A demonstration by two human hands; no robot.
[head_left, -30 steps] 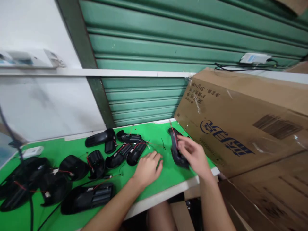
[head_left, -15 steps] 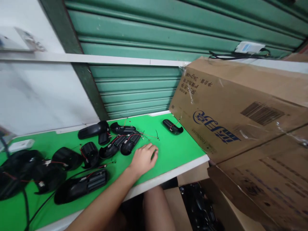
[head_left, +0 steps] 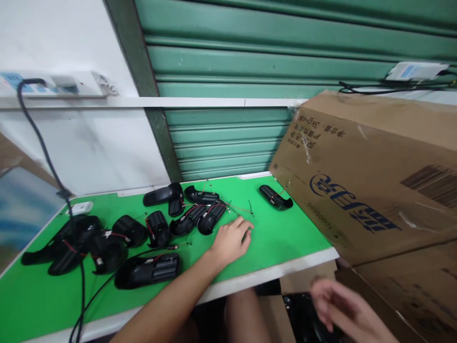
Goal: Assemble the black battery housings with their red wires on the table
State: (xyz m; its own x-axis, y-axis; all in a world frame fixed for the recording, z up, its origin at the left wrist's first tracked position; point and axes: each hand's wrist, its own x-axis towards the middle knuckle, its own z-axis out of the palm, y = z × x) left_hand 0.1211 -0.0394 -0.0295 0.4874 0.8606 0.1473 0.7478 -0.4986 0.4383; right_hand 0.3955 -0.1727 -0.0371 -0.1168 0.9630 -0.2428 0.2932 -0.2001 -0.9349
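My left hand [head_left: 233,241] rests on the green tabletop [head_left: 278,243], fingers loosely bent and thumb apart, with nothing visible in it. Just beyond its knuckles lies a black plastic housing [head_left: 211,219] with thin red and black wires. Several similar housings lie to the left, among them a long one [head_left: 148,271] near the front edge. One wired housing [head_left: 275,196] sits alone at the right. Blurred by motion, my right hand [head_left: 339,302] is over an open carton [head_left: 274,317] below the table edge. Glossy black parts [head_left: 302,314] show inside; whether that hand holds any is unclear.
Large cardboard boxes [head_left: 357,190] stand along the right side. A black cable [head_left: 46,147] hangs from a power strip [head_left: 82,85] across the table's left end. Behind the table is a green shutter [head_left: 228,138]. A small white device [head_left: 81,208] lies at the back left.
My right hand has come into view at the lower right, over the carton. The view has shifted left, showing more of the power strip. My left hand stays on the table.
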